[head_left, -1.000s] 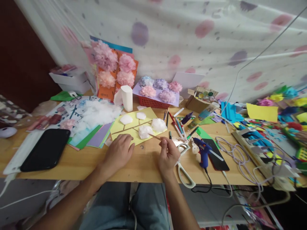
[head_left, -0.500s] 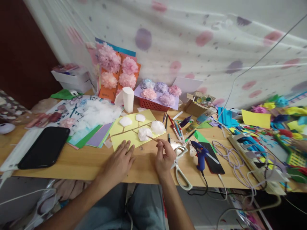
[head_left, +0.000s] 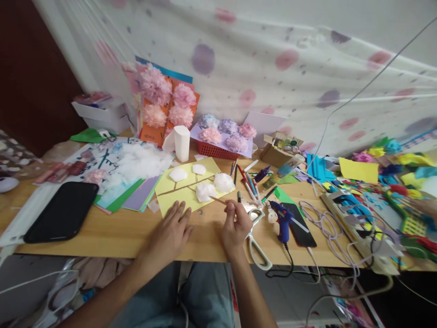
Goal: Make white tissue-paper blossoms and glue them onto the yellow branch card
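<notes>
Two puffs (head_left: 204,193) are fluffed, two pads (head_left: 178,174) left flat; the right hand (head_left: 238,224) pinches a stick (head_left: 217,199) seemingly touching one puff, the left hand (head_left: 173,231) has fingers spread.

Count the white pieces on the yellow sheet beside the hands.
4: left piece, rear piece, right piece, and front piece by the tip of the stick. None looks hidden.

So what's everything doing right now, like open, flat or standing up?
Left hand: flat, fingertips on the yellow paper.
Yellow paper: lying flat.
Right hand: closed on a brown stick.
Brown stick: slanting, tip at a white puff.
Scissors: handles apart.
Glue gun: lying down, glue stick poking out.
Phone: screen dark.
Cardboard box: open.
White roll: upright.
</notes>
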A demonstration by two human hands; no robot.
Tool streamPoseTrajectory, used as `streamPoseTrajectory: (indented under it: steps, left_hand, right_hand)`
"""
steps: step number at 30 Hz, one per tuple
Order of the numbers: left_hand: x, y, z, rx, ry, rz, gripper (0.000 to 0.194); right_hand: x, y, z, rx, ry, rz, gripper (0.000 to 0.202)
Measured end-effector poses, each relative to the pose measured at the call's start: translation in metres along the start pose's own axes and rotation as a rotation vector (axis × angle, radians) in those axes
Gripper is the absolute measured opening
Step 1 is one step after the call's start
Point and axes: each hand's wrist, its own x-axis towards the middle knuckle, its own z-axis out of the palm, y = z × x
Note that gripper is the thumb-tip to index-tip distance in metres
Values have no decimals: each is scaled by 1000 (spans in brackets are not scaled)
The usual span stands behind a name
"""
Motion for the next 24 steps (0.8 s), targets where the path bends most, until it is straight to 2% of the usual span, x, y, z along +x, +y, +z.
streamPoseTrajectory:
  steps: [9,12,14,16,18,21,24]
  left_hand:
    - [0,-4,2,-116,1,-19,54]
    - [1,-15,-7,-171,43,-25,50]
    - [3,-31,-23,-179,84,-76,47]
    - [8,-56,-44,-135,115,-177,44]
    - [18,-84,-66,-33,110,-292,42]
    - [41,-121,-91,105,23,-440,42]
    - [62,-144,-98,222,-25,-544,42]
  right_hand:
    - [9,-10,-6,35,4,-6,22]
    - [9,-18,-16,-10,-25,-71,17]
    - [1,-23,-25,-35,-70,-205,19]
    - [-13,-27,-34,-57,-143,-411,33]
    - [-30,-29,-38,-82,-235,-550,46]
    - [-49,-28,-35,-108,-431,-626,55]
    - [-57,-23,-24,-134,-530,-678,54]
